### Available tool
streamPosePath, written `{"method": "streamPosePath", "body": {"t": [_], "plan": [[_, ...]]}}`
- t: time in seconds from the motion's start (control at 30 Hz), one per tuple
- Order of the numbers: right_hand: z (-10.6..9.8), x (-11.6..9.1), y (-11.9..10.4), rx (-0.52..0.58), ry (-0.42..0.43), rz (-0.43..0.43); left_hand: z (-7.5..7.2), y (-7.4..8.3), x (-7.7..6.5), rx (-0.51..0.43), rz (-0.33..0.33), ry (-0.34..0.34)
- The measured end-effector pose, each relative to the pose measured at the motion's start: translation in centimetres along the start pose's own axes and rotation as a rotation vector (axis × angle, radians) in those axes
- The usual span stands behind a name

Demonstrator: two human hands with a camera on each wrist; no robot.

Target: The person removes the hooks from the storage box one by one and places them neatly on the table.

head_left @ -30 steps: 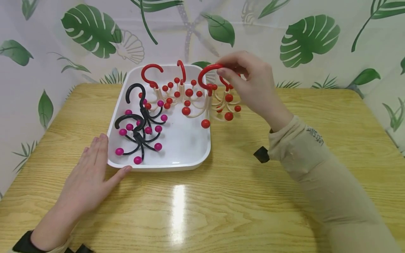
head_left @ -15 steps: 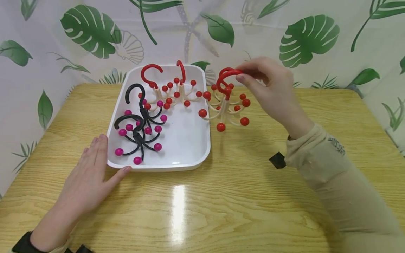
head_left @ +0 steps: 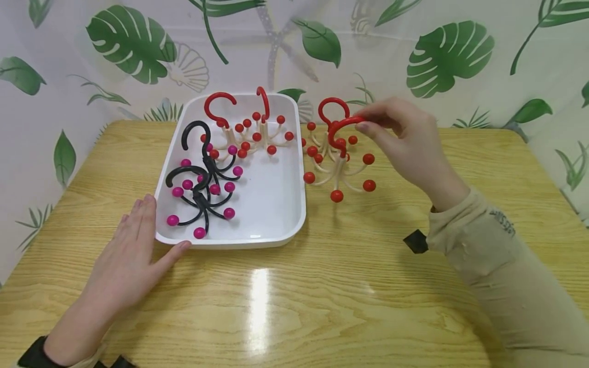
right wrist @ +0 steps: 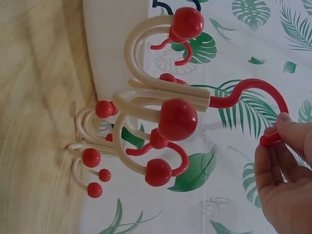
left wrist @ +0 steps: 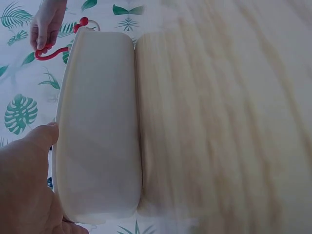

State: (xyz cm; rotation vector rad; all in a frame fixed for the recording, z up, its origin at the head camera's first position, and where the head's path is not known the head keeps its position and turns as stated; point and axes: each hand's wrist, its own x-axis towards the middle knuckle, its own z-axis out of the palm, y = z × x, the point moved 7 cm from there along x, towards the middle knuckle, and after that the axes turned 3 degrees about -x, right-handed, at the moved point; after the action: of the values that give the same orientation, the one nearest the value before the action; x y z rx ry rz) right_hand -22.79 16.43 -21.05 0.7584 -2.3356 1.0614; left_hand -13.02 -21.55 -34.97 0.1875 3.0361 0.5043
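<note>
"Head view: what went on the list?"

"One held red rack (head_left: 340, 162), cream-stemmed, ball-tipped arms, its hook pinched by the right hand (head_left: 400, 140) above the table (head_left: 368, 306), just right of the tray (head_left: 262, 242). One standing red rack (head_left: 327, 139), like pattern, behind it. One left hand (head_left: 126, 250), fingers straight, laid at the tray's near left corner."

"Contents of the tray?"

"Four pieces. Toward the back, one back-left red rack (head_left: 229, 135) and one back-right red rack (head_left: 264, 130). Along the left, one far black rack (head_left: 209, 164) and one near black rack (head_left: 201, 200), pink-balled, crowded; whether touching, I could not tell."

"Left wrist view?"

"Tray wall, side on; left thumb against the rim. I entered that hand as a steadier. Past the far end, the right hand at the hook; the stem was hidden."

"Right wrist view?"

"Thumb and fingertips closed on the hook's end; the balls hung off the wood. The standing one rested on it."

"Step in hand, by your reckoning?"

"Transfer beside the tray: rack aloft, not yet set down."

"And the next move called for?"

"A level lowering, I judged, arms kept from snagging the neighbour's, and the hook let go only once it stood."
</note>
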Motion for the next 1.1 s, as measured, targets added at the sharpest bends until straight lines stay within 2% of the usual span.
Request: {"method": "streamPosePath", "body": {"t": [0.13,0.53,0.93,1.1], "plan": [[0.5,-0.5,0.7,0.016,-0.032,0.016,0.0,0.0,0.0,-0.002,-0.004,0.000],[2.1,-1.2,2.5,-0.027,-0.125,0.064,-0.1,0.0,-0.1,-0.008,0.004,0.002],[2.9,-1.5,3.9,-0.042,-0.159,0.129,0.0,0.0,0.0,-0.007,0.020,-0.003],[3.2,-1.7,4.4,-0.051,-0.163,0.117,-0.1,0.0,-0.1,-0.015,0.027,0.010]]}}
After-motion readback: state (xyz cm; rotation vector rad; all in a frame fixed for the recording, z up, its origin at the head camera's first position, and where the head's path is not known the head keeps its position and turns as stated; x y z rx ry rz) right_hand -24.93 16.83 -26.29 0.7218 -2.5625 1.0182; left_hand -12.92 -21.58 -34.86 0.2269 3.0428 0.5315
